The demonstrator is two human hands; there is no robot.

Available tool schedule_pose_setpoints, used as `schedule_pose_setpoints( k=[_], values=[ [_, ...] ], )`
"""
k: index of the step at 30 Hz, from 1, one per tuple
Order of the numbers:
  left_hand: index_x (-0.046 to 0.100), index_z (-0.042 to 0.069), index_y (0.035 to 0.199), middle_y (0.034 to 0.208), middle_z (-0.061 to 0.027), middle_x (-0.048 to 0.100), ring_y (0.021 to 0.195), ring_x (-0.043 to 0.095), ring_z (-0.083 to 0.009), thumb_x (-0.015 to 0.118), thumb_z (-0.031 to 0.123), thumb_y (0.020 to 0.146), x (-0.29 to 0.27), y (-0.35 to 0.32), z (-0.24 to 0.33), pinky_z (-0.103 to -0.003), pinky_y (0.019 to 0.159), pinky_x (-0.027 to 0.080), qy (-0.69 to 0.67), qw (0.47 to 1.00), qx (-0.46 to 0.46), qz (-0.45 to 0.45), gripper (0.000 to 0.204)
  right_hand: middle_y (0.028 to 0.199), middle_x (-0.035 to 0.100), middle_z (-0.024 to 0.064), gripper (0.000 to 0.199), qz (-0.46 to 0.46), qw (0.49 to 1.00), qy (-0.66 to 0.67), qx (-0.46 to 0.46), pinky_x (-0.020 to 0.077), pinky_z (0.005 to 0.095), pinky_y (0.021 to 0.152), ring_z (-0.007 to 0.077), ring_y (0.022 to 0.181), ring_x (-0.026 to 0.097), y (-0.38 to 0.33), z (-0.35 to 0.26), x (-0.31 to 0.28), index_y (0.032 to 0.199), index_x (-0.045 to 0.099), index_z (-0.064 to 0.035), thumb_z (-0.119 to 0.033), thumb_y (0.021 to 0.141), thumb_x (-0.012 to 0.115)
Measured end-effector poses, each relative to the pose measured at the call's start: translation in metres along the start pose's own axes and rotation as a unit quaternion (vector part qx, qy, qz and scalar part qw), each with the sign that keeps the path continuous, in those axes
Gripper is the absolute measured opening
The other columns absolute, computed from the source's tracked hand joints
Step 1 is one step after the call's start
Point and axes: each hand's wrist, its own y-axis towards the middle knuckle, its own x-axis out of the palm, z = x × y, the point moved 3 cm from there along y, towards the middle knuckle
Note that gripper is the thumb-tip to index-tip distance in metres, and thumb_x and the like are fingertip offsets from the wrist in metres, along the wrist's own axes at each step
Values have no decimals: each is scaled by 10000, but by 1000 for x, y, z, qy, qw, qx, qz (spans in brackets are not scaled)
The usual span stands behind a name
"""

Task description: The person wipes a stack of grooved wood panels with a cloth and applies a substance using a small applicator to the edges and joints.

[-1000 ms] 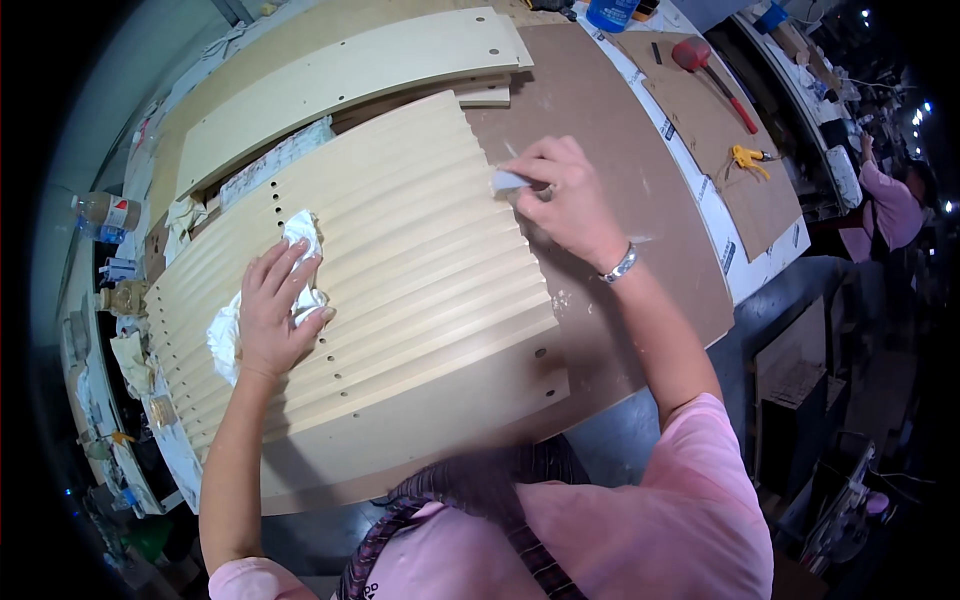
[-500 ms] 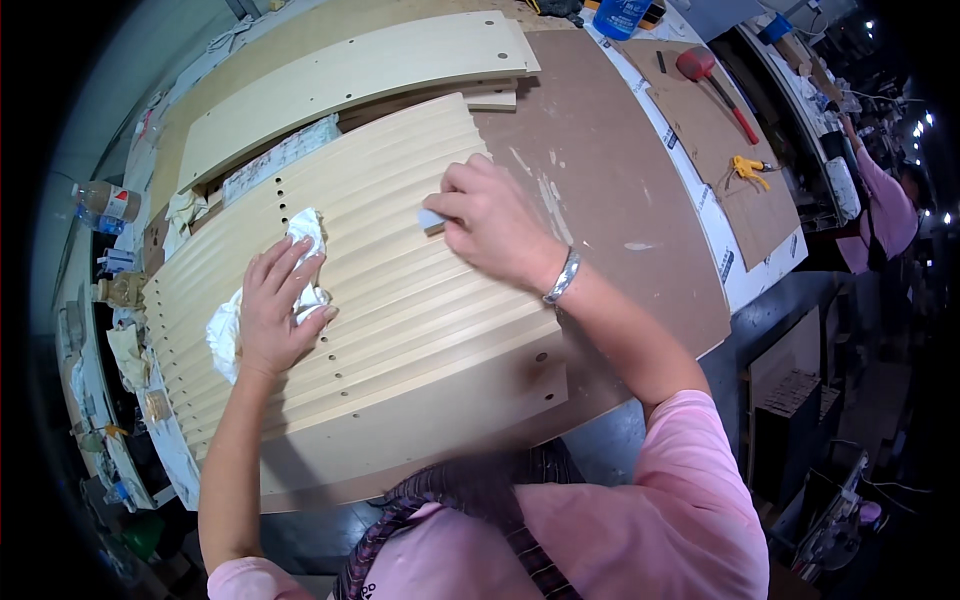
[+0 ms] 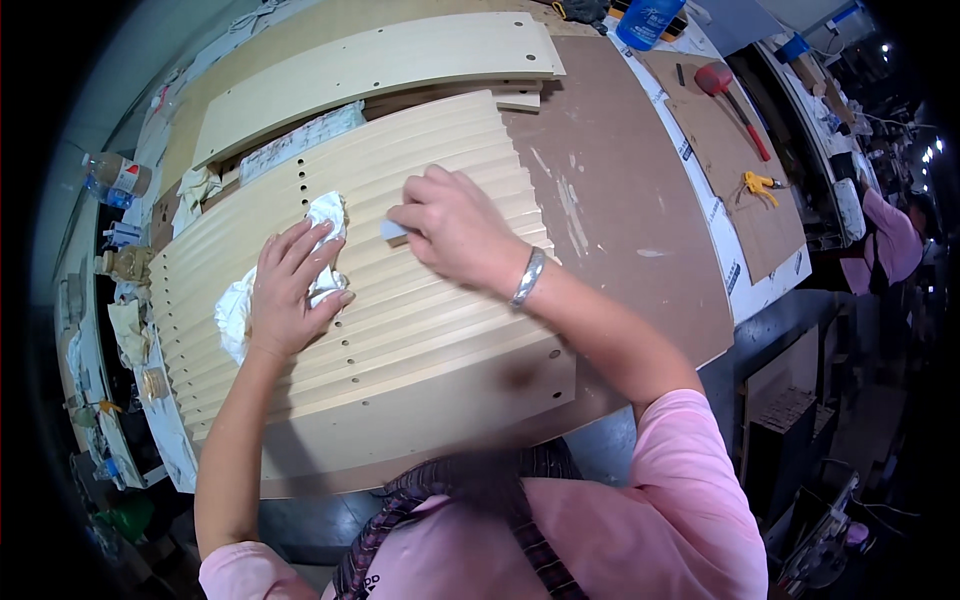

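Observation:
My left hand lies with fingers spread on a crumpled white cloth, pressing it against pale wooden strips. The cloth shows around the fingers and beside the wrist. These narrow strips lie side by side, with dark round holes along them. My right hand, silver bracelet at its wrist, is closed around a small sanding block, grey on its face and tan on its edge. The block rests on the strips to the right of the cloth, and the fingers hide most of it.
Pale boards with holes are stacked behind the strips. A red-headed mallet and a yellow air gun lie on cardboard at the right. A blue bottle stands at the back. Another person is at the far right.
My right hand has slid the sanding block leftward along the strips, closer to the cloth. My left hand stays on the cloth. The whole view has shifted slightly.

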Motion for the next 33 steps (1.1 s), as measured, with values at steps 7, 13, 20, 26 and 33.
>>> schedule_pose_setpoints(
  k=[7,13,20,26,33],
  values=[
    [671,117,1224,1371,-74,589,1279,501,-329,741,388,751,-7,0,2,-512,1073,358,3,1000,11,6,550,820,591,104,231,-11,978,-124,166,473,397,779,292,833,521,-46,77,-100,889,752,-53,-72,677,664],
    [676,120,1212,1373,-74,586,1299,489,-332,741,386,747,-2,-2,0,-513,1088,345,0,1000,5,5,540,871,639,85,244,47,989,-79,118,501,368,787,257,859,558,-33,69,-92,947,751,-47,-24,726,650],
    [676,123,1215,1371,-69,588,1309,485,-331,742,383,739,-2,2,1,-525,1094,338,-6,1000,-1,-3,546,867,615,78,167,-23,999,-17,20,487,377,827,261,904,556,16,19,-18,900,737,-59,-51,749,666],
    [680,128,1212,1365,-61,594,1300,491,-325,753,374,728,-4,-1,0,-528,1088,343,-11,1000,-4,10,548,844,637,85,280,-45,984,-100,142,491,372,773,257,843,543,-26,88,-90,943,762,-51,-29,696,633],
    [674,126,1220,1374,-66,585,1303,481,-334,762,362,729,-3,-2,-1,-522,1082,349,-11,1000,0,3,552,866,640,86,250,46,991,-99,71,498,359,764,243,840,565,-11,74,-85,983,754,-54,-34,751,665]
  ],
)
